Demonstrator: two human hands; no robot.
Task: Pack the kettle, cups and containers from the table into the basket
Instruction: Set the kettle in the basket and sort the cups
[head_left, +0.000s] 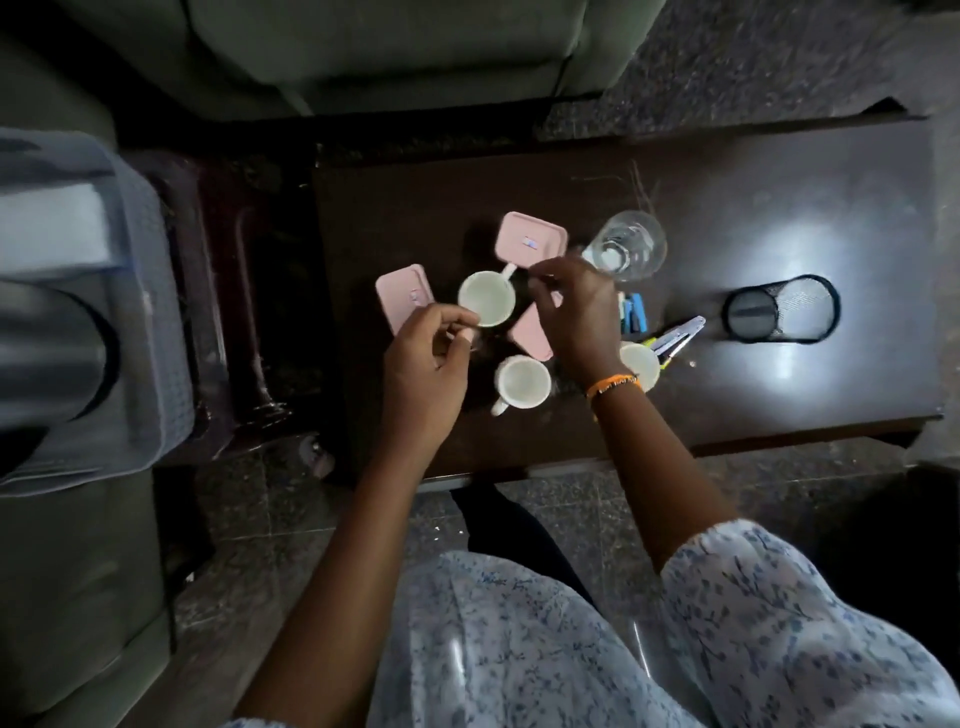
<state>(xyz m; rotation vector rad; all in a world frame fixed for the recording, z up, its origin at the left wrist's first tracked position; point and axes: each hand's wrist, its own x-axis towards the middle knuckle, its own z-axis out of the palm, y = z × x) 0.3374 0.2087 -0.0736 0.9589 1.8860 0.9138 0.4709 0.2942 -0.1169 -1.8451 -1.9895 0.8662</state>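
Left hand (423, 358) pinching white cup (487, 299), right hand (574, 312) curled (hold unclear), labels unreadable

Scene dim overall. Overhead light glares off the dark table (810, 270) at right. Basket (130, 291) at left edge motion-blurred; wide-angle bending at borders.

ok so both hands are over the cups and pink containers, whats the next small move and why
Probably close the left hand on the white cup it already touches at the rim and lift it toward the basket on the left. The kettle already sits there, while three cups and three pink containers remain on the table. The right hand hovers over a container.
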